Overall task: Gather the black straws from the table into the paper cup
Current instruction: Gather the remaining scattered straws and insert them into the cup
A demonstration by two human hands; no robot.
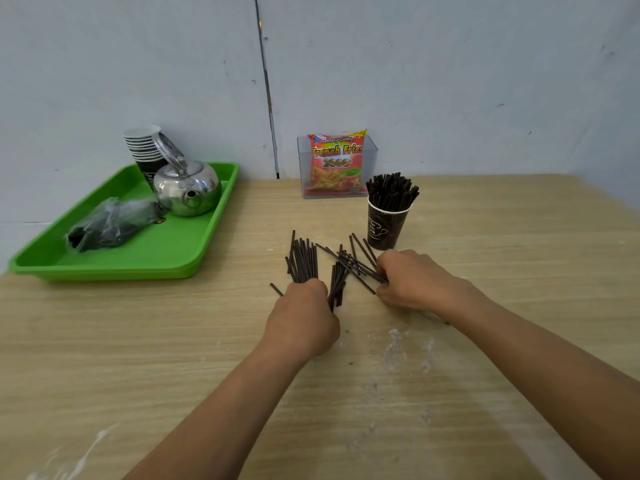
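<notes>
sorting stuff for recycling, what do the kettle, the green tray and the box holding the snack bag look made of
Kettle: polished metal, likely stainless steel, given its mirror-like reflections. Green tray: probably plastic, smooth and slightly glossy, one even colour with a moulded rim. Box: clear rigid plastic, possibly glass; the snack bag shows through its walls.

The straws (303, 259) are black. The cup (384, 226) is dark brown with a white rim and a pale line drawing of a cup. The tray (166, 244) is bright green, the kettle (188, 187) mirror silver. The stack (143, 147) shows white rims over black. The packet (336, 164) is red and orange with yellow letters. The table (138, 341) is pale wood grain with white smears. The wall (450, 81) is pale grey-blue.
</notes>
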